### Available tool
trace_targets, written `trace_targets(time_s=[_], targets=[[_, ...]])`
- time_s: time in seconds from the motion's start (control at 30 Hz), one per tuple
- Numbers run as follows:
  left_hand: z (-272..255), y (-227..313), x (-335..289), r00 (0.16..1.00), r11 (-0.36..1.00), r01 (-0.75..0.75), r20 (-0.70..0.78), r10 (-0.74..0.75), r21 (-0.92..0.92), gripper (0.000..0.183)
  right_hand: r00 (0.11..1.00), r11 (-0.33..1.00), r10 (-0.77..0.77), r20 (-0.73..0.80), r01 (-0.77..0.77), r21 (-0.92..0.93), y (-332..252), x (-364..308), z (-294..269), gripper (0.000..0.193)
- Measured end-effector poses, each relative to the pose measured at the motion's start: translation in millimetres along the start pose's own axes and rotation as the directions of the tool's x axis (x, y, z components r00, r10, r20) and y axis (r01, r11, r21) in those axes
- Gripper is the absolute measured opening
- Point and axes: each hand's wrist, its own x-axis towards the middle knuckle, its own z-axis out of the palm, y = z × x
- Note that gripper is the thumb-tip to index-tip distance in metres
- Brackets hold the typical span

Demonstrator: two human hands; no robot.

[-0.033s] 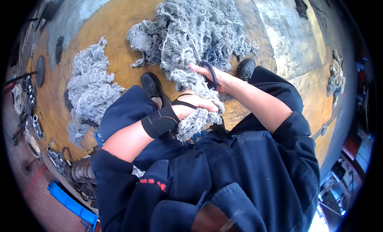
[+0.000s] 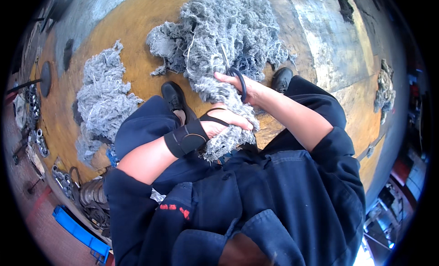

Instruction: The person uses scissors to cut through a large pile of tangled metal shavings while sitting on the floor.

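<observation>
A large heap of shaggy grey yarn waste [image 2: 233,28] lies in front of me between my shoes, and a thick strand of it reaches back toward my lap. My left hand [image 2: 224,119], with a black wrist brace [image 2: 185,138], is wrapped round the near end of that strand. In my right hand [image 2: 247,88] is a pair of scissors with dark looped handles [image 2: 243,84]. Its slim blade [image 2: 225,55] points away from me, against the yarn. Whether the blades are apart is hidden. My right thumb stretches across the strand.
A second pile of grey yarn waste [image 2: 103,101] lies on the worn yellow-brown floor [image 2: 137,60] to my left. Metal shackles [image 2: 41,142] and a blue metal piece [image 2: 80,229] are at the far left. A small dirty clump [image 2: 385,87] lies at the right.
The scissors' blade and my right hand have shifted very slightly against the yarn. My left hand keeps its grip and has hardly moved.
</observation>
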Motion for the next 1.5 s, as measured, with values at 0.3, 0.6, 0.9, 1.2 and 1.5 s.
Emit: trace_targets(time_s=[0.3, 0.6, 0.9, 1.2, 1.5], targets=[[1, -1, 1, 0.928, 0.857, -0.365, 0.063, 0.368, 0.364, 0.020, 0.676, 0.804, -0.581, -0.452, 0.393, -0.446, -61, 43, 5, 0.021], [11, 22, -11, 0.957, 0.955, -0.289, -0.022, 0.291, 0.065, 0.029, 0.417, 0.692, -0.469, -0.779, 0.721, -0.031, -139, 39, -36, 0.027], [0, 37, -50, 0.972, 0.973, -0.200, -0.143, 0.184, -0.111, 0.051, 0.370, 0.750, -0.364, -0.855, 0.661, -0.033, -197, 104, -80, 0.037], [-29, 16, -43, 0.970, 0.965, -0.186, -0.190, 0.151, -0.185, 0.054, 0.528, 0.685, -0.582, -0.619, -0.092, -0.722, -171, 66, -72, 0.051], [-12, -19, -12, 0.978, 0.975, -0.200, -0.044, 0.205, 0.092, 0.070, 0.748, 0.313, -0.356, -0.560, -0.469, -0.826, -129, -53, -118, 0.047]])
